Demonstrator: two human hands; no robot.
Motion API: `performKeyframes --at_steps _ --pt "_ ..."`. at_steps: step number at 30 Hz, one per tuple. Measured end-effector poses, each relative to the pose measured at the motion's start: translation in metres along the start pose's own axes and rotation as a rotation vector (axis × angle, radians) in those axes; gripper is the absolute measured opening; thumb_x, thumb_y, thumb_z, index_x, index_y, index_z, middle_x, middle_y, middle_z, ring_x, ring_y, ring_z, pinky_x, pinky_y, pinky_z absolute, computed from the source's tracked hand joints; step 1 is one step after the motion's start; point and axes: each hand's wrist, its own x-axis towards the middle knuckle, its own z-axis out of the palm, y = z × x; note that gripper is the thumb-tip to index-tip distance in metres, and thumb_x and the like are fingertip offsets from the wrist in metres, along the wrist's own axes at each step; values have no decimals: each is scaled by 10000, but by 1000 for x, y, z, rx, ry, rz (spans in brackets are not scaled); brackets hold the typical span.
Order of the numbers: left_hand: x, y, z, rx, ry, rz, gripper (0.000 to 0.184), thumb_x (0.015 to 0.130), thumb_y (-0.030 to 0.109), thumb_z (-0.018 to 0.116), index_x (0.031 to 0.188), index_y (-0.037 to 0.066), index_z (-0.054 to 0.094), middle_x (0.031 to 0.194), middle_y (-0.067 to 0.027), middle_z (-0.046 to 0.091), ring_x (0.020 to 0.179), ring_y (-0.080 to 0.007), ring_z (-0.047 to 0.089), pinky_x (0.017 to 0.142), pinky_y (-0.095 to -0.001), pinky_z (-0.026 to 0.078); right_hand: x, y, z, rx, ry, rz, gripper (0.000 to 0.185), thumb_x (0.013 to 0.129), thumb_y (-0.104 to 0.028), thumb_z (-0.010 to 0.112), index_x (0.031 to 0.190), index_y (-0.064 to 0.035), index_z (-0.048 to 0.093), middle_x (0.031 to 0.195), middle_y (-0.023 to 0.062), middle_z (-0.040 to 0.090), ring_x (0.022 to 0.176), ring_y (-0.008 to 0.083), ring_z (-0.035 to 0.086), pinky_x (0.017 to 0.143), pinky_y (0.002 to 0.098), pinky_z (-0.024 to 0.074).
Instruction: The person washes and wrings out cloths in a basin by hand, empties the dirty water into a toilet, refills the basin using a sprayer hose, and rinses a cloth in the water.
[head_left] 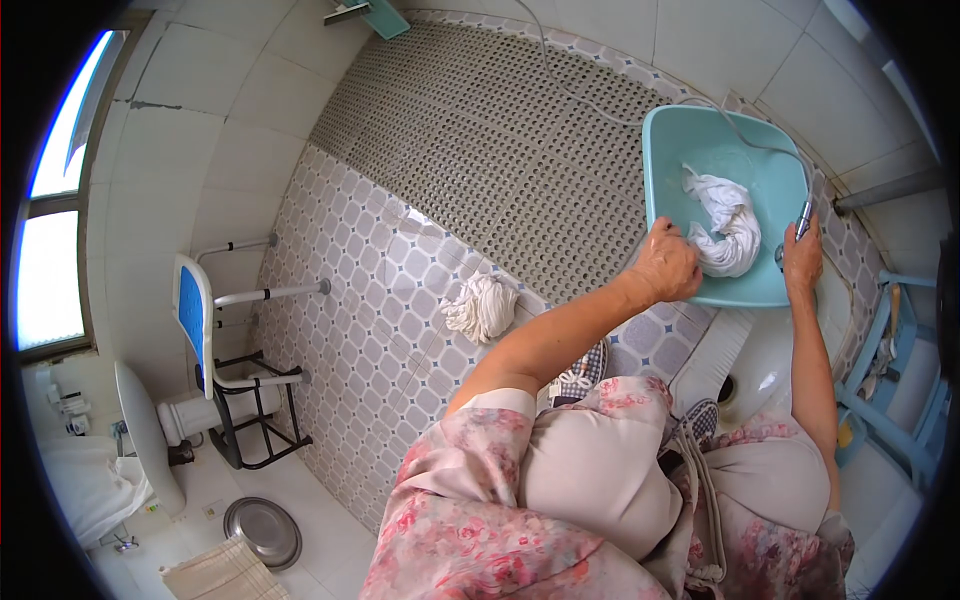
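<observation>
A turquoise basin stands at the right, partly on the holed mat, with a twisted white cloth lying inside it. At the basin's near left rim is my left hand, its fingers curled, close to the cloth's lower end; whether it grips the rim or the cloth is hidden. My right hand is wrapped round the silver shower head at the basin's right rim. From the shower head a thin hose runs over the basin to the wall.
Below the basin is a squat toilet. A white mop head lies on the tiled floor. At the left stand a blue-backed chair and a washbasin. A light blue rack stands at the right.
</observation>
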Motion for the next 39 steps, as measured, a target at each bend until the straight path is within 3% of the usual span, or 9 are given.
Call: performKeyframes --at_steps 11,18,20,23,28,32,33,36,39 --pt "1 -2 4 -54 14 -1 228 777 284 639 767 66 706 720 -109 683 812 -269 647 974 -420 370 0 1 3 -18 8 10 600 943 -331 591 1457 -73 420 1298 197 596 1145 387 605 934 489 496" --pt "6 3 -6 87 -111 -15 235 799 296 636 889 104 735 801 -136 711 839 -283 682 967 -457 415 -4 2 11 91 93 42 571 909 -310 603 1421 -100 465 1317 179 599 1171 391 589 971 472 479" --pt "8 3 0 58 -41 32 237 811 291 636 919 111 748 802 -128 713 847 -273 687 964 -449 420 -5 3 10 104 136 -14 557 904 -304 606 1391 -70 473 1307 181 596 1169 385 586 959 486 485" --pt "4 3 -1 3 105 67 222 810 278 654 898 106 763 802 -119 719 823 -264 685 945 -429 422 -6 -17 -15 9 51 77 585 904 -317 610 1413 -80 445 1279 182 608 1159 370 595 944 482 492" --pt "3 5 2 -3 144 73 185 787 242 650 815 80 734 752 -118 710 785 -266 678 940 -425 406 -12 -18 -20 33 17 11 586 897 -330 623 1409 -101 452 1239 179 625 1109 386 613 906 493 500" --pt "5 6 5 -31 186 68 182 773 225 668 835 74 750 757 -122 712 789 -271 680 942 -421 403 -2 -24 -17 23 -77 150 734 860 -242 682 1475 -29 344 1231 263 598 1072 412 632 929 509 502" --pt "5 6 4 -23 188 77 179 770 220 673 834 71 750 759 -129 712 791 -271 683 941 -421 404 -5 -28 -21 33 -1 124 601 902 -313 624 1397 -25 439 1149 283 631 1088 448 604 944 527 485" --pt "5 5 3 3 114 59 213 820 260 662 895 88 763 840 -110 733 852 -263 686 974 -434 408 -10 -41 -35 -14 -51 202 551 912 -263 621 1379 -19 461 1173 245 641 1085 377 634 931 489 506" --pt "6 7 0 -3 94 30 218 821 260 661 899 82 762 835 -113 730 854 -267 685 966 -434 413 -10 -24 -25 64 -4 25 562 901 -302 622 1396 -99 451 1229 185 624 1098 403 611 911 505 495"
